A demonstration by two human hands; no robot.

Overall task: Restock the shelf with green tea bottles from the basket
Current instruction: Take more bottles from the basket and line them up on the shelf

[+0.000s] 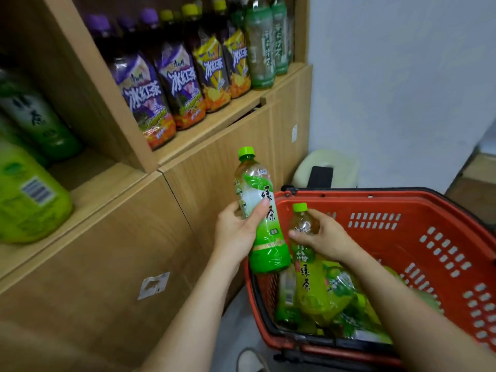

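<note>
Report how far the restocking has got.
Done: green bottles already stand on the left shelf. In hand: the left hand holds a green tea bottle, and the right hand holds a second bottle over the basket. Left: more bottles remain inside.

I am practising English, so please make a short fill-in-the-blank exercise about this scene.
1. The left hand holds a clear plastic bottle with a bright green label in front of the ____ cabinet.
2. The right hand grips a yellow-green plastic bottle over the ____ plastic basket.
3. Both held bottles have ____ caps.

Missing words: wooden; red; green
</note>
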